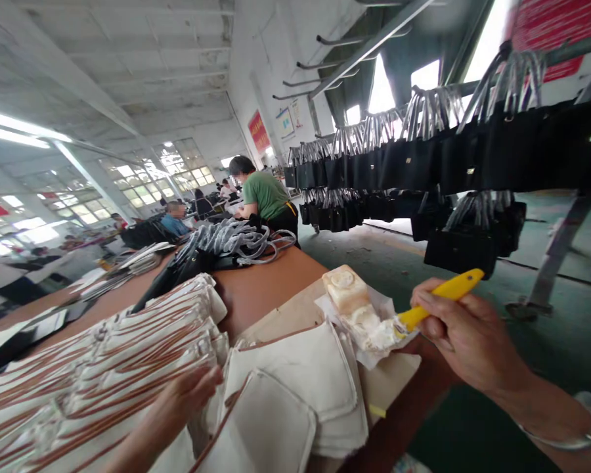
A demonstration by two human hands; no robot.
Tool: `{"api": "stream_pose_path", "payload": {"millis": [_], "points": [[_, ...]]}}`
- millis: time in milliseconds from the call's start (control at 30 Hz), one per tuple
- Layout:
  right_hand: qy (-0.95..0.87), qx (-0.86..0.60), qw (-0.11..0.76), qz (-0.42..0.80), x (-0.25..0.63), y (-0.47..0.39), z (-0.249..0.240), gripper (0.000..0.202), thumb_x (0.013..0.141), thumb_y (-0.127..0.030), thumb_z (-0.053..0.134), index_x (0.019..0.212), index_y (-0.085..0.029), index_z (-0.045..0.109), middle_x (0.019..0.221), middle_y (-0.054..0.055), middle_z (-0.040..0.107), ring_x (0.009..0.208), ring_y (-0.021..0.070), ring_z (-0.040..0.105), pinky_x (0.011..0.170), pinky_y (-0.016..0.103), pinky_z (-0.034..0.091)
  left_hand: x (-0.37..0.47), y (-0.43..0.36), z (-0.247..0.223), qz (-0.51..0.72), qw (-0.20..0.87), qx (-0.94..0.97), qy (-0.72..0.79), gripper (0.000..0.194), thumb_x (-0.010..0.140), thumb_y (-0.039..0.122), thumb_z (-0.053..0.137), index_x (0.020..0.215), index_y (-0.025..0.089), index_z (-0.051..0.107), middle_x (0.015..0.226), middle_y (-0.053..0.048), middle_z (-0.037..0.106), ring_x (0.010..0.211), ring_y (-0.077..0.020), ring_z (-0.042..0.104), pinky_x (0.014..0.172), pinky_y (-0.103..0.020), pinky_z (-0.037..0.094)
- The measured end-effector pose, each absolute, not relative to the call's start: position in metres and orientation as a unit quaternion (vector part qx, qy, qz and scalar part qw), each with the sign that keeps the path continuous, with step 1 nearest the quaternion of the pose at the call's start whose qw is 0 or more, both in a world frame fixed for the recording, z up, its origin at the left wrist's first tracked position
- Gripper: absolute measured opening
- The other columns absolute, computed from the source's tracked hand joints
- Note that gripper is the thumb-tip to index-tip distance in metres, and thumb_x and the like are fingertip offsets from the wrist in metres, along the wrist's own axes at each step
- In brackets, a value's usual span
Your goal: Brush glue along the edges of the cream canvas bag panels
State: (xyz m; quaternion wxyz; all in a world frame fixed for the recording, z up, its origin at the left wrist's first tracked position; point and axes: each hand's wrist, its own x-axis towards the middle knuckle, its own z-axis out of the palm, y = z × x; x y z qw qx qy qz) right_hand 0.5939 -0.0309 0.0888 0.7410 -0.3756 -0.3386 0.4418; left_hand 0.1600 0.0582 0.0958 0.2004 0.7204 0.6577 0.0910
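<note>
My right hand (465, 338) is closed around the yellow handle of a brush (448, 293). The brush's head rests in white paste (374, 332) smeared on a paper sheet, so its bristles are hidden. Against the paste stands a squarish container (345, 289), caked with residue. My left hand (194, 387), somewhat blurred, hovers over or touches rows of white pieces with brown edges (103, 368); its fingers look loosely extended, with nothing visible in them. Between my hands lies a pile of flat white panels (295, 374) with stitched edges, overlapping one another.
A brown tabletop (256, 295) bears everything. Bundled grey-wrapped straps (231, 240) and black material lie at its far end. Black bags (389, 161) hang on a rack to the right. A person in a green shirt (266, 196) bends beyond the table, with others farther back.
</note>
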Motion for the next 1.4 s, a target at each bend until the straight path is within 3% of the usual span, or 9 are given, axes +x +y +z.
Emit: {"api": "stream_pose_path", "payload": {"millis": [100, 200, 300, 467, 700, 833, 967, 1200, 1400], "points": [[-0.320, -0.395, 0.729, 0.459, 0.584, -0.033, 0.076, 0.018, 0.084, -0.034, 0.073, 0.082, -0.018, 0.067, 0.050, -0.005, 0.041, 0.045, 0.0093, 0.031, 0.041, 0.019, 0.027, 0.167, 0.048, 0.058, 0.077, 0.169, 0.733, 0.655, 0.027, 0.082, 0.045, 0.050, 0.072, 0.021, 0.057, 0.069, 0.001, 0.056, 0.067, -0.0180, 0.054, 0.065, -0.027, 0.039], [-0.309, -0.408, 0.721, 0.467, 0.578, -0.035, 0.071, 0.022, 0.081, -0.037, 0.075, 0.082, -0.017, 0.068, 0.049, -0.004, 0.042, 0.046, 0.0100, 0.034, 0.043, 0.020, 0.033, 0.173, 0.033, 0.030, 0.096, 0.121, 0.716, 0.681, 0.015, 0.082, 0.034, 0.052, 0.082, 0.021, 0.058, 0.085, -0.003, 0.061, 0.079, -0.0197, 0.058, 0.072, -0.029, 0.039], [-0.298, -0.428, 0.705, 0.481, 0.572, -0.035, 0.070, 0.028, 0.076, -0.042, 0.079, 0.080, -0.017, 0.068, 0.048, -0.004, 0.042, 0.047, 0.0110, 0.036, 0.042, 0.020, 0.034, 0.169, 0.020, 0.015, 0.112, 0.098, 0.688, 0.710, 0.018, 0.084, 0.034, 0.052, 0.093, 0.020, 0.057, 0.095, -0.006, 0.064, 0.085, -0.0219, 0.060, 0.072, -0.030, 0.039], [-0.269, -0.453, 0.690, 0.496, 0.559, -0.030, 0.065, 0.033, 0.069, -0.046, 0.083, 0.078, -0.018, 0.068, 0.048, -0.003, 0.042, 0.047, 0.0098, 0.035, 0.040, 0.017, 0.034, 0.165, -0.004, 0.010, 0.119, 0.117, 0.672, 0.722, 0.013, 0.087, 0.031, 0.053, 0.081, 0.020, 0.058, 0.073, 0.001, 0.064, 0.069, -0.0164, 0.061, 0.061, -0.024, 0.040], [-0.261, -0.442, 0.686, 0.515, 0.546, -0.024, 0.061, 0.033, 0.069, -0.045, 0.084, 0.078, -0.019, 0.068, 0.048, -0.003, 0.041, 0.047, 0.0095, 0.035, 0.038, 0.015, 0.030, 0.190, -0.036, 0.015, 0.240, 0.051, 0.778, 0.578, 0.016, 0.091, 0.035, 0.054, 0.090, 0.026, 0.067, 0.092, -0.004, 0.063, 0.085, -0.0182, 0.061, 0.076, -0.027, 0.047], [-0.280, -0.430, 0.679, 0.525, 0.541, -0.024, 0.056, 0.030, 0.073, -0.043, 0.082, 0.078, -0.017, 0.067, 0.049, -0.004, 0.042, 0.047, 0.0087, 0.034, 0.039, 0.016, 0.028, 0.198, -0.017, 0.011, 0.242, 0.180, 0.714, 0.632, 0.013, 0.085, 0.032, 0.057, 0.080, 0.023, 0.064, 0.106, -0.006, 0.062, 0.097, -0.0213, 0.059, 0.087, -0.032, 0.044], [-0.302, -0.423, 0.679, 0.519, 0.535, -0.022, 0.051, 0.029, 0.078, -0.043, 0.078, 0.081, -0.017, 0.066, 0.049, -0.005, 0.040, 0.047, 0.0094, 0.033, 0.041, 0.018, 0.027, 0.205, 0.009, 0.003, 0.223, 0.262, 0.672, 0.656, 0.019, 0.085, 0.038, 0.055, 0.083, 0.020, 0.062, 0.082, -0.003, 0.063, 0.078, -0.0194, 0.058, 0.071, -0.028, 0.042], [-0.384, -0.396, 0.657, 0.515, 0.509, 0.001, 0.039, 0.024, 0.089, -0.041, 0.067, 0.084, -0.019, 0.060, 0.052, -0.007, 0.040, 0.048, 0.0102, 0.033, 0.046, 0.022, 0.026, 0.222, 0.021, 0.003, 0.215, 0.447, 0.601, 0.627, 0.036, 0.080, 0.048, 0.058, 0.086, 0.014, 0.068, 0.069, 0.001, 0.062, 0.060, -0.0136, 0.053, 0.056, -0.023, 0.037], [-0.532, -0.394, 0.595, 0.455, 0.485, 0.014, 0.041, 0.025, 0.095, -0.041, 0.056, 0.083, -0.019, 0.058, 0.054, -0.007, 0.040, 0.049, 0.0119, 0.036, 0.047, 0.024, 0.030, 0.242, 0.008, 0.018, 0.248, 0.548, 0.563, 0.567, 0.040, 0.076, 0.051, 0.068, 0.092, 0.015, 0.072, 0.080, -0.002, 0.068, 0.068, -0.0136, 0.056, 0.062, -0.022, 0.041]]}}
